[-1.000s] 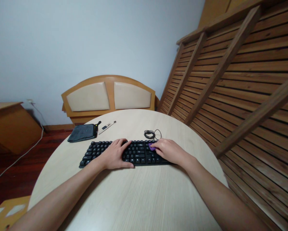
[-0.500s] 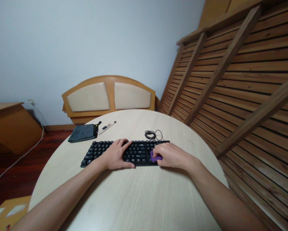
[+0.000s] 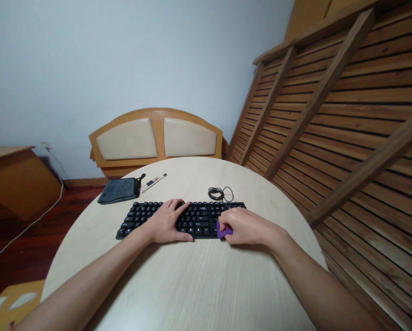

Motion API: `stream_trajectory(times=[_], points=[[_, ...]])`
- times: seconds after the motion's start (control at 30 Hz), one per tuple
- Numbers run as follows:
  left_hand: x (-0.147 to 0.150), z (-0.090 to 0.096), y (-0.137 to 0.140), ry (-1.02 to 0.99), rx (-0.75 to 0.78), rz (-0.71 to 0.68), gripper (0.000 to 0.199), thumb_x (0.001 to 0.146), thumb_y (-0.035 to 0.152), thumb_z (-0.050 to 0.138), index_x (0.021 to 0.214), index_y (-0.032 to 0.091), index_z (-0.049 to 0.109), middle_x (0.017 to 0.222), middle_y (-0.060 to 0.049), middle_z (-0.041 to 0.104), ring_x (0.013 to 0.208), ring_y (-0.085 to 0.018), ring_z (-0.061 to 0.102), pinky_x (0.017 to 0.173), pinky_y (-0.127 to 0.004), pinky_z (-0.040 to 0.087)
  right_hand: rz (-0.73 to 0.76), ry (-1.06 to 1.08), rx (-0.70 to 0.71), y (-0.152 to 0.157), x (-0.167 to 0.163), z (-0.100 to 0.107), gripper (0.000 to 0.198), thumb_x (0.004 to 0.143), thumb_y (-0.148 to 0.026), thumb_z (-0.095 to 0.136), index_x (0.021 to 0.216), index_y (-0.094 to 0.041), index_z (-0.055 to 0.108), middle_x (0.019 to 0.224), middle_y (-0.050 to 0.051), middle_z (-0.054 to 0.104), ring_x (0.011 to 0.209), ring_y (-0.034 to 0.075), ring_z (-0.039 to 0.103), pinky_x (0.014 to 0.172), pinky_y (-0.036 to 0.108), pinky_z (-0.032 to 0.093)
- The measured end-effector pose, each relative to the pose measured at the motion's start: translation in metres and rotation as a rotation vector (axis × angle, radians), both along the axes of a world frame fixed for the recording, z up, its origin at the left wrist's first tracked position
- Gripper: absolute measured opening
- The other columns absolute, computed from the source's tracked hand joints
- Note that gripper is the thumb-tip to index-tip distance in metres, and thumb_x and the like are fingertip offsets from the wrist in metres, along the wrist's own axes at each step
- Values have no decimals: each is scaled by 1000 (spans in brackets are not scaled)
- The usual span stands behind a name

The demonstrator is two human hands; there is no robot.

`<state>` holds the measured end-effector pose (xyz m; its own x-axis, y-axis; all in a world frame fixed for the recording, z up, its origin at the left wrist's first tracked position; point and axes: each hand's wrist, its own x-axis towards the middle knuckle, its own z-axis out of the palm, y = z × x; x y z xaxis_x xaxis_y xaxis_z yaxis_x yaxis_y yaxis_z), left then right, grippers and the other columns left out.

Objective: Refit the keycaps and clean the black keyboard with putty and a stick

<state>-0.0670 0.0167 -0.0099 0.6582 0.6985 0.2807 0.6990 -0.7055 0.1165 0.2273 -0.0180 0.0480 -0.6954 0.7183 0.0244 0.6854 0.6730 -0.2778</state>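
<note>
In the head view, my left hand (image 3: pixel 166 224), fingers spread, would best brace the black keyboard (image 3: pixel 198 220), at four o'clock from the grey pouch (image 3: pixel 118 191), while my right hand (image 3: pixel 246 225), curled around a purple object (image 3: pixel 221 234) near the keyboard's three o'clock, should press lightly.

One black keyboard (image 3: pixel 198 219). On it, two hands, one left (image 3: pixel 166 223), one right (image 3: pixel 247 225), and one purple piece (image 3: pixel 221 234). Beyond the keyboard: one coiled cable (image 3: pixel 213 194), one grey cloth (image 3: pixel 116 190), one headboard (image 3: pixel 160 138) with two pale panels (image 3: pixel 127 139). Beneath the keyboard, one round table (image 3: pixel 199 280).
</note>
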Motion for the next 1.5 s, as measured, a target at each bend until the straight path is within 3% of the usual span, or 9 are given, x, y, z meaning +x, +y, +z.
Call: stream_trajectory(times=[0.17, 0.4, 0.5, 0.67, 0.8, 1.23, 1.5], points=[[0, 0, 0, 3, -7, 0, 111, 69, 89, 56, 151, 18, 38, 139, -19, 50, 125, -39, 49, 107, -54, 39, 25, 62, -80, -1, 1, 3, 13, 68, -12, 65, 75, -23, 69, 76, -3, 71, 68, 14, 61, 62, 24, 40], [1, 3, -1, 17, -21, 5, 110, 70, 89, 56, 151, 16, 38, 140, -21, 49, 127, -40, 48, 107, -55, 39, -225, 258, 297, 15, -2, -7, 19, 86, -14, 56, 98, -22, 68, 98, 3, 71, 89, 18, 64, 78, 29, 46], [1, 3, -1, 24, -19, 5, 110, 70, 89, 56, 150, 15, 39, 140, -21, 49, 127, -40, 48, 108, -55, 39, -308, 259, 373, 28, -4, -21, 20, 91, -15, 54, 103, -21, 68, 106, 5, 72, 100, 21, 64, 88, 32, 48], [1, 3, -1, 21, -15, -5, 110, 70, 89, 57, 150, 14, 40, 140, -22, 49, 127, -40, 48, 108, -55, 39, -385, 149, 285, 41, -10, -37, 25, 95, -15, 53, 115, -22, 66, 113, 5, 74, 104, 22, 68, 89, 32, 50], [2, 4, -1, 22, -17, -1, 111, 70, 89, 56, 149, 12, 41, 139, -22, 49, 126, -40, 49, 108, -56, 40, -356, 94, 252, 41, -14, -39, 24, 98, -20, 53, 118, -24, 66, 112, 5, 75, 100, 23, 71, 83, 33, 52], [1, 2, 0, 27, -13, 5, 112, 70, 89, 56, 149, 13, 41, 140, -22, 49, 127, -39, 48, 108, -54, 39, -180, 60, 196, 26, -8, -23, 25, 97, -20, 54, 118, -25, 68, 113, 3, 76, 98, 24, 72, 84, 35, 51], [1, 3, -1, 36, -14, 7, 113, 70, 90, 55, 150, 12, 40, 141, -22, 49, 128, -39, 47, 109, -54, 39, -66, 116, 105, 11, 0, -7, 22, 86, -19, 62, 102, -27, 77, 98, 0, 79, 85, 19, 72, 76, 29, 49]])
